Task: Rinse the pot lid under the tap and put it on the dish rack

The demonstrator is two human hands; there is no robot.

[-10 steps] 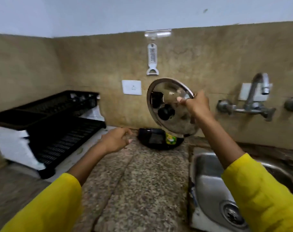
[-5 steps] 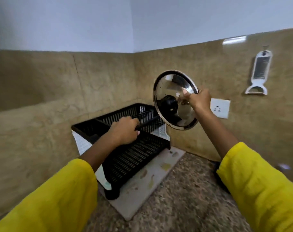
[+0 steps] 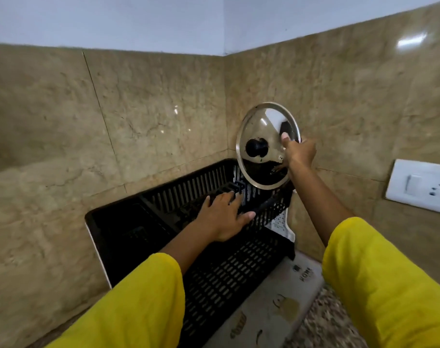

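A round glass pot lid (image 3: pixel 261 131) with a steel rim and a black knob is held upright on edge by my right hand (image 3: pixel 300 153), which grips its right rim. The lid hangs just above the far right corner of the black two-tier plastic dish rack (image 3: pixel 143 227). My left hand (image 3: pixel 226 217) lies flat with fingers spread over the rack's upper tier, near its front rail, holding nothing. Tap and sink are out of view.
The rack stands in the corner of two tan tiled walls on a white printed drain mat (image 3: pixel 271 310). A white switch and socket plate (image 3: pixel 422 187) is on the right wall. Speckled granite counter (image 3: pixel 329 330) shows at the lower right.
The view has swung left from the sink to the rack corner. My right hand has carried the lid over the rack's far corner. My left hand has opened out on the upper tier.
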